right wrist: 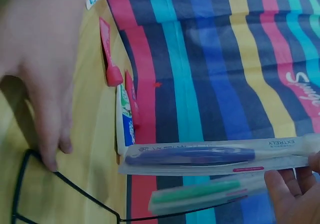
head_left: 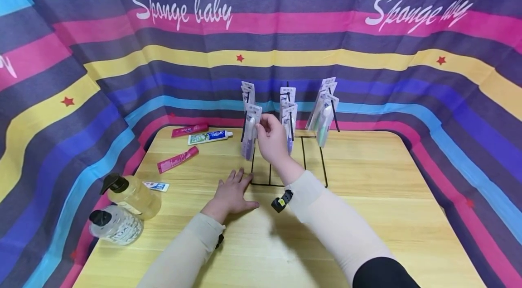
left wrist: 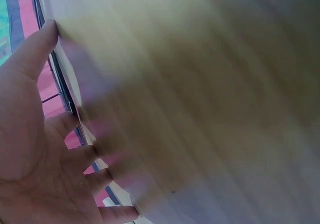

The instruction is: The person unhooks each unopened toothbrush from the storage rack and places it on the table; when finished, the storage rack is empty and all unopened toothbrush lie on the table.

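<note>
My right hand [head_left: 272, 139] pinches the edge of a packaged toothbrush [head_left: 248, 141] on the left prong of a black wire rack [head_left: 325, 170]. In the right wrist view this toothbrush [right wrist: 200, 155] shows a purple handle through clear plastic, and a packaged green toothbrush [right wrist: 200, 191] hangs just behind it. My left hand [head_left: 232, 195] rests palm down on the table, fingers spread, fingertips by the rack's front left corner. From the left wrist its palm [left wrist: 35, 149] and fingertips against the wood are visible.
More packaged toothbrushes hang on the middle [head_left: 289, 120] and right [head_left: 325, 118] prongs. To the left lie a blue-green toothpaste tube [head_left: 210, 137], pink tubes [head_left: 178, 160] and a small white tube [head_left: 157, 186]. Two pump bottles [head_left: 134, 197] stand near the left edge. A striped curtain [head_left: 310, 30] surrounds the table.
</note>
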Available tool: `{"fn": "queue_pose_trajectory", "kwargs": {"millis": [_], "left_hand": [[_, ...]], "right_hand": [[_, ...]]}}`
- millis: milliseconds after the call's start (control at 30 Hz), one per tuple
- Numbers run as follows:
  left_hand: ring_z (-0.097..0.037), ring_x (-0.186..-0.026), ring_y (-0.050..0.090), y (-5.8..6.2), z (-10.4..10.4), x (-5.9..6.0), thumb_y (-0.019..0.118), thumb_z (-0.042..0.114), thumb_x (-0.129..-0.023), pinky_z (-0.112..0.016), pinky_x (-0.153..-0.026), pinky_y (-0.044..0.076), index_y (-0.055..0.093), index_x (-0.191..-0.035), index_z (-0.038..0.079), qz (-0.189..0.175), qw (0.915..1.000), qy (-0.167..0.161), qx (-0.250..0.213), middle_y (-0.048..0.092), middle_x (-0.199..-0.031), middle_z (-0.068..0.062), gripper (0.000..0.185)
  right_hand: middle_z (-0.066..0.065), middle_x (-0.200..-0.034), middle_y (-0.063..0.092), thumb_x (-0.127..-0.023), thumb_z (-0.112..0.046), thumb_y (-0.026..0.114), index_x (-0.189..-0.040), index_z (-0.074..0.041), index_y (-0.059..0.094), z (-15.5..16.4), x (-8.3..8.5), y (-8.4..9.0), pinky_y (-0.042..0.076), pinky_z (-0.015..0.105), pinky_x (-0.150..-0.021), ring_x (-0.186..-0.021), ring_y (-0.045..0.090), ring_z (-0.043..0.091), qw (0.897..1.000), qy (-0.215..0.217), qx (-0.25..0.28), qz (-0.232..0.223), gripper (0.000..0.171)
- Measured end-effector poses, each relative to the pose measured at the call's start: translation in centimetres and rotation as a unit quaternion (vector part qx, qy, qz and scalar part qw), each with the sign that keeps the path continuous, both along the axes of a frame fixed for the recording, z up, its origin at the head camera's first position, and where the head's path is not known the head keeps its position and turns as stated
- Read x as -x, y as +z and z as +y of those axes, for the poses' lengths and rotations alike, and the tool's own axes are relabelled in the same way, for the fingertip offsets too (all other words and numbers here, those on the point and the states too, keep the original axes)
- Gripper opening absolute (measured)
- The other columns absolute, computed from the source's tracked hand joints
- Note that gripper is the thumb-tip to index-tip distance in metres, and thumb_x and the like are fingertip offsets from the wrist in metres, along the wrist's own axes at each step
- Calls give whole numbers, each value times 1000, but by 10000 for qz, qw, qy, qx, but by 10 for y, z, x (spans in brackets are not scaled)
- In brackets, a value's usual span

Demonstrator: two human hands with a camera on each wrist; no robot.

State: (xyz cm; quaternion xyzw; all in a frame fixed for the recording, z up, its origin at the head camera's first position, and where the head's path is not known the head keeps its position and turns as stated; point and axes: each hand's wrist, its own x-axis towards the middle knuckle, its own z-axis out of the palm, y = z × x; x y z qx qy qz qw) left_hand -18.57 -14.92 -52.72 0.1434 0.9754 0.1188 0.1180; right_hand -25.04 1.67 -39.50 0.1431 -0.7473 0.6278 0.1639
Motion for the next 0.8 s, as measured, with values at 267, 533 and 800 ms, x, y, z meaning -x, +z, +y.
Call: {"fn": "queue_pose_trajectory", "kwargs": {"millis": [267,533,800], "left_hand": [[-46,-159,18,-1,2,1,73,75,-84,-77,-118,23,39,-166,19,-75,9999,18,-65,20,-174,-19,105],[-44,-160,14,-3,0,1,71,75,-86,-78,-117,22,33,-169,22,-160,9999,-41,-2,15,-176,-16,105],[-43,-161,11,-3,1,1,72,73,-87,-78,-118,19,31,-169,22,-252,9996,9,-93,13,-176,-15,105]], "right_hand": [[24,-104,70,-102,7,59,-114,9,65,28,-38,-16,65,43,-80,-97,73,33,9982,376,397,-249,13],[27,-104,70,-99,13,57,-114,14,63,79,-74,-36,65,37,-75,-88,70,17,9929,863,365,-728,16],[16,-97,70,-101,12,56,-117,20,59,157,-97,-55,64,31,-71,-81,68,11,9891,491,287,-1361,18]]}}
